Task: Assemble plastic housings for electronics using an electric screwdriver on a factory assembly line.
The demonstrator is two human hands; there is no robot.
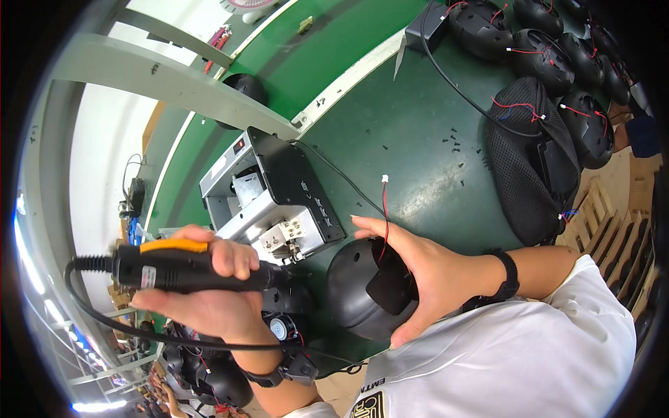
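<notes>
My left hand (209, 306) is closed around a black corded electric screwdriver (188, 270) with a yellow lever along its top. The tool lies nearly level, and its dark tip points right toward a black dome-shaped shell (352, 296). The tip looks apart from the shell, though dark parts behind blur the gap. My right hand (442, 268) grips the shell from its right side, fingers on the upper rim and thumb low. A thin red wire (387, 216) with a white plug rises from the shell's opening.
A grey-and-black screw feeder (300, 188) stands beyond the screwdriver. Loose screws (456, 143) are scattered over the green table (411, 153). At right sit a black mesh bag (516, 167) and several wired shells (543, 59). Another person's sleeve (642, 134) shows at far right. A metal post (174, 83) crosses upper left.
</notes>
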